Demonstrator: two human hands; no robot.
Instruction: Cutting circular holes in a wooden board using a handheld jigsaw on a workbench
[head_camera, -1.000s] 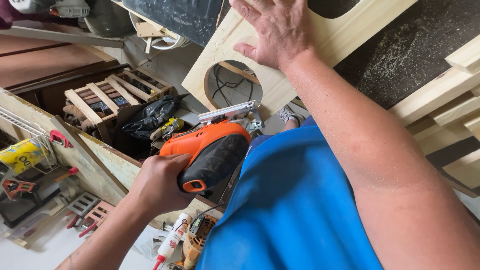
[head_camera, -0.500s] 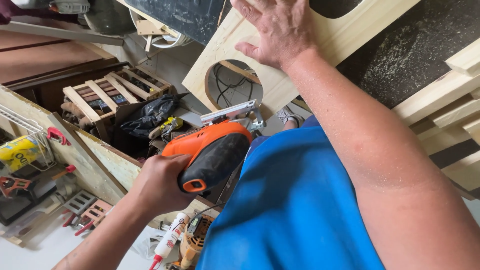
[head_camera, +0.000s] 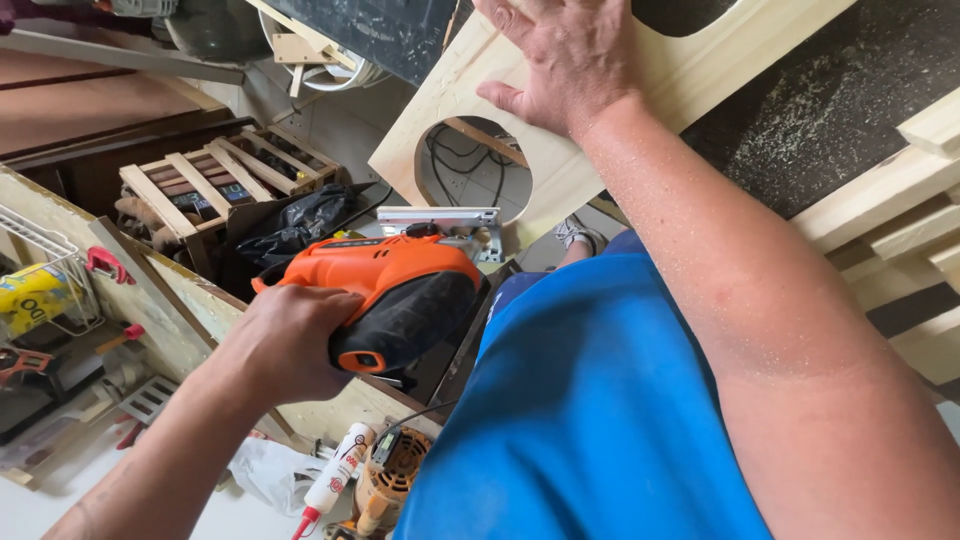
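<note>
Currently my left hand (head_camera: 290, 340) has its grip clenched around the handle of the orange and black jigsaw (head_camera: 395, 295), held in the air in front of my blue shirt (head_camera: 590, 400), clear of the wood. Its metal base plate (head_camera: 440, 220) points toward the pale wooden board (head_camera: 700, 70), just below the round cut-out hole (head_camera: 475, 165) near the board's lower edge.

My right hand (head_camera: 570, 55) lies palm down, fingers spread, grip released, flat on the board just above that hole. A 2nd curved cut-out shows at the top edge of the board. Fine sawdust speckles my right forearm and the dark tabletop (head_camera: 830, 120) beside the board.

Lower left: a slatted wooden crate (head_camera: 215, 185), a black plastic bag (head_camera: 295, 225) beside it, a red clamp (head_camera: 105, 262) and a wire rack (head_camera: 45, 265) with a yellow package. A white sealant tube (head_camera: 335, 480) with a red nozzle lies on the floor below the jigsaw. Light timber pieces (head_camera: 900, 220) are stacked at right.
</note>
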